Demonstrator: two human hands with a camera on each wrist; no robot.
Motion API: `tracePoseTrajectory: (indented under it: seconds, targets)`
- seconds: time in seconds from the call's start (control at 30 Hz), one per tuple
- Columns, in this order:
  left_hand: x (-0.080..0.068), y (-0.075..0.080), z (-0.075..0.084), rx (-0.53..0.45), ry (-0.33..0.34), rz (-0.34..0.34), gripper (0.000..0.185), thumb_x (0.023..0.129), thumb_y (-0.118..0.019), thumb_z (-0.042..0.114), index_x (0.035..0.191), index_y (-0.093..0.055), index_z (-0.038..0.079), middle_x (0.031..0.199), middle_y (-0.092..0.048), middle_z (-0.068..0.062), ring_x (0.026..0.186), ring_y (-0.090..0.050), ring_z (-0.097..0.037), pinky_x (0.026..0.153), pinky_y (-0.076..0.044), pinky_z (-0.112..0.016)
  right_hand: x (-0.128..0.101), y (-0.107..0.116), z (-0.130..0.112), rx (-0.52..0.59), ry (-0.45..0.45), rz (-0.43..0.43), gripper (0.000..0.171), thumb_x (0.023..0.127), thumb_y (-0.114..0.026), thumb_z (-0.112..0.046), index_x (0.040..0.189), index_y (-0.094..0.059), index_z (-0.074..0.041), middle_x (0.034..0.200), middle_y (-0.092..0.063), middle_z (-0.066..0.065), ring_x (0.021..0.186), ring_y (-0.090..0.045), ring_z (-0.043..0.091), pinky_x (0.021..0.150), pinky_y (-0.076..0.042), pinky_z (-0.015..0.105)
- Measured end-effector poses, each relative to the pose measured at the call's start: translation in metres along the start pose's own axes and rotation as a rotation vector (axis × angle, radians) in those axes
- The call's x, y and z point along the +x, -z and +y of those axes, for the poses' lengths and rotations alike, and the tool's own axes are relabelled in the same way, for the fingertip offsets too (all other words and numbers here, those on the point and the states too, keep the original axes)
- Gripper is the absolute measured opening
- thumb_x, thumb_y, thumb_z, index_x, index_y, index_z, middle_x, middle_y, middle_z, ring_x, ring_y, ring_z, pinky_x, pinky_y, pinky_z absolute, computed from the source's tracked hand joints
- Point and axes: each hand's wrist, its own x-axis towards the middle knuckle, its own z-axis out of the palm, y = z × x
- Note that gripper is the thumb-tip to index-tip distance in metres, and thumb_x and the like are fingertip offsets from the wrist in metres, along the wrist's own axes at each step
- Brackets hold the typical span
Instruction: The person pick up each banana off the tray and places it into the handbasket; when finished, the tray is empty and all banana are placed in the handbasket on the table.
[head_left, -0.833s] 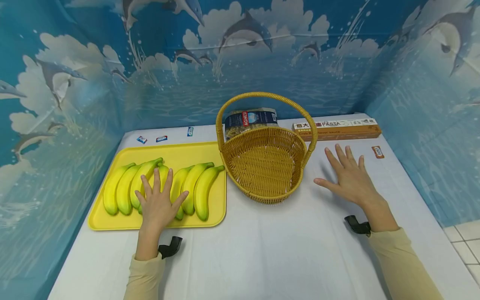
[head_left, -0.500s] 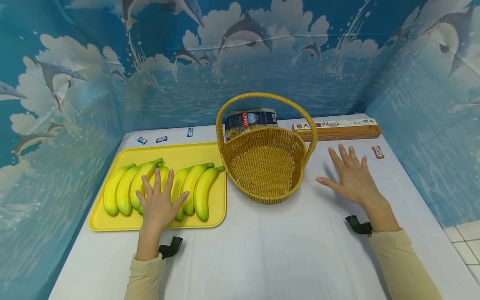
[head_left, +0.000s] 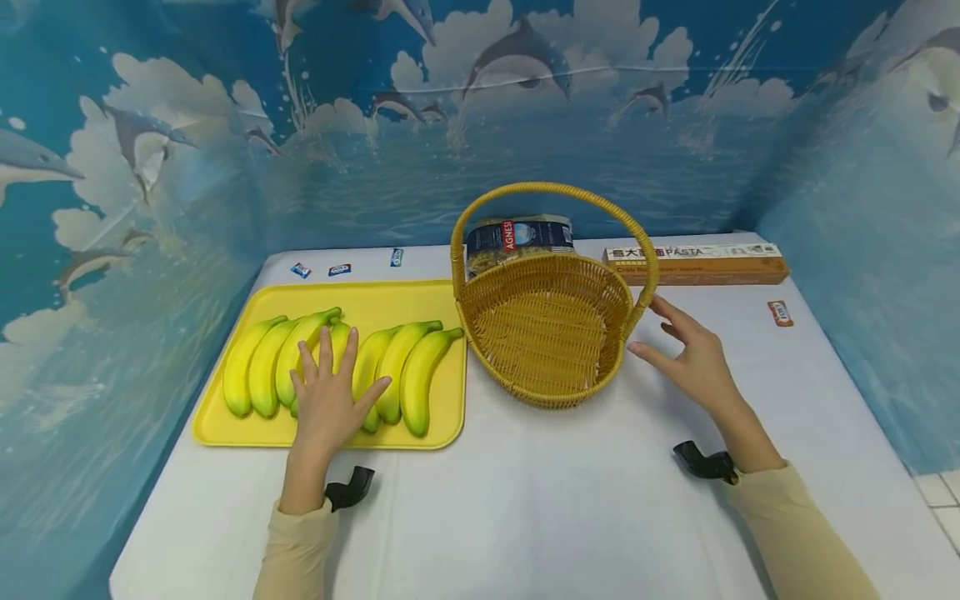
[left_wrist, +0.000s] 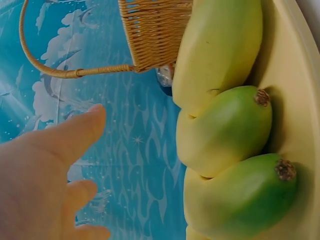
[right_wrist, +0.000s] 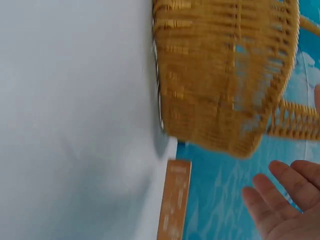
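In the head view my left hand [head_left: 327,408] is spread over the yellow bananas [head_left: 418,387], which lie in two groups on a yellow tray [head_left: 360,293]. The left wrist view shows a gap between this hand and the green-tipped bananas [left_wrist: 225,130]. A woven basket [head_left: 551,333] stands right of the tray, its arched handle [head_left: 555,189] upright. Beside the basket's right side is my right hand [head_left: 693,367], thumb and fingers apart, fingertips close to the handle's lower right end. It holds nothing. The right wrist view has its loose fingers [right_wrist: 270,195] near the basket wall [right_wrist: 210,95].
Behind the basket sits a bag of pasta [head_left: 521,235], with a long pasta box [head_left: 697,265] to its right. Small blue wrapped candies [head_left: 340,270] lie behind the tray, and a brown one [head_left: 780,313] lies far right. Printed dolphin cloth [head_left: 517,133] encloses the table.
My right hand has moved left toward the basket, its fingers bending from a flat spread. The left hand stays over the bananas. The whole head view has shifted slightly.
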Motion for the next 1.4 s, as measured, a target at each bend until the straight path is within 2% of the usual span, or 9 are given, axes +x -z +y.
tracePoseTrajectory:
  seconds: [0.13,0.27,0.37,0.47,0.53,0.73,0.87,1.07,1.4]
  targets:
    - [0.004,0.006,-0.003,-0.104,-0.032,0.061,0.086,0.092,-0.06,0.051,0.159,-0.015,0.02,0.164,0.002,-0.018,0.148,0.008,-0.048,0.11,-0.008,-0.074,0.003,-0.009,-0.007,-0.004,0.006,0.072,0.063,0.083,-0.079,-0.018,0.139,-0.054,-0.004,0.131,-0.06,0.024,0.112,-0.059,0.042,0.09,-0.05,0.054]
    - [0.007,0.015,-0.017,-0.239,-0.031,0.218,0.075,0.093,-0.064,0.039,0.155,-0.03,0.012,0.162,-0.016,-0.02,0.147,-0.013,-0.046,0.111,-0.017,-0.071,0.005,-0.016,-0.009,-0.023,0.003,0.139,0.05,0.083,-0.079,-0.018,0.127,-0.063,-0.002,0.116,-0.068,0.022,0.098,-0.064,0.026,0.085,-0.05,0.018]
    - [0.008,0.027,-0.038,-0.352,0.014,0.38,0.065,0.093,-0.064,0.029,0.149,-0.04,0.007,0.155,-0.032,-0.02,0.142,-0.028,-0.043,0.111,-0.023,-0.067,0.008,-0.021,-0.008,-0.016,0.012,0.161,0.046,0.082,-0.08,-0.016,0.123,-0.066,-0.001,0.109,-0.07,0.021,0.091,-0.059,0.003,0.079,-0.037,0.002]
    - [0.012,0.04,-0.061,-0.464,0.086,0.521,0.056,0.095,-0.063,0.023,0.146,-0.046,0.006,0.148,-0.042,-0.019,0.138,-0.037,-0.038,0.108,-0.03,-0.062,0.008,-0.022,-0.007,-0.007,0.028,0.174,0.045,0.081,-0.08,-0.014,0.121,-0.067,0.0,0.107,-0.07,0.022,0.09,-0.051,-0.012,0.079,-0.036,0.001]
    - [0.016,0.047,-0.077,-0.511,0.145,0.564,0.053,0.096,-0.061,0.023,0.146,-0.047,0.008,0.147,-0.045,-0.017,0.136,-0.04,-0.035,0.107,-0.034,-0.058,0.009,-0.021,-0.007,-0.003,0.034,0.178,0.045,0.081,-0.08,-0.013,0.121,-0.066,0.001,0.107,-0.07,0.022,0.09,-0.051,-0.013,0.079,-0.036,0.001]
    - [0.019,0.053,-0.121,-0.586,0.318,0.494,0.055,0.099,-0.055,0.031,0.15,-0.04,0.018,0.151,-0.041,-0.008,0.137,-0.037,-0.029,0.11,-0.032,-0.049,0.009,-0.021,-0.008,0.013,0.052,0.179,0.045,0.08,-0.081,-0.01,0.121,-0.066,0.002,0.106,-0.07,0.024,0.09,-0.047,-0.019,0.079,-0.036,0.0]
    - [0.018,0.046,-0.141,-0.624,0.373,0.493,0.054,0.1,-0.055,0.029,0.15,-0.04,0.017,0.151,-0.04,-0.009,0.138,-0.037,-0.029,0.112,-0.032,-0.049,0.009,-0.022,-0.008,0.019,0.053,0.17,0.047,0.079,-0.082,-0.011,0.121,-0.067,0.002,0.106,-0.069,0.026,0.09,-0.042,-0.025,0.078,-0.036,0.0]
    - [0.019,0.029,-0.163,-0.61,0.445,0.443,0.055,0.101,-0.053,0.027,0.151,-0.037,0.009,0.152,-0.038,-0.016,0.139,-0.035,-0.034,0.113,-0.032,-0.05,0.009,-0.022,-0.007,0.005,0.026,0.164,0.048,0.08,-0.081,-0.014,0.123,-0.066,0.0,0.107,-0.07,0.024,0.09,-0.045,-0.021,0.078,-0.035,0.0]
    - [0.021,0.009,-0.19,-0.526,0.556,0.265,0.058,0.103,-0.045,0.026,0.154,-0.028,0.005,0.155,-0.032,-0.024,0.143,-0.031,-0.039,0.116,-0.028,-0.05,0.008,-0.022,-0.006,0.027,0.036,0.156,0.048,0.081,-0.08,-0.013,0.125,-0.065,-0.001,0.108,-0.07,0.022,0.093,-0.047,-0.02,0.079,-0.037,-0.001]
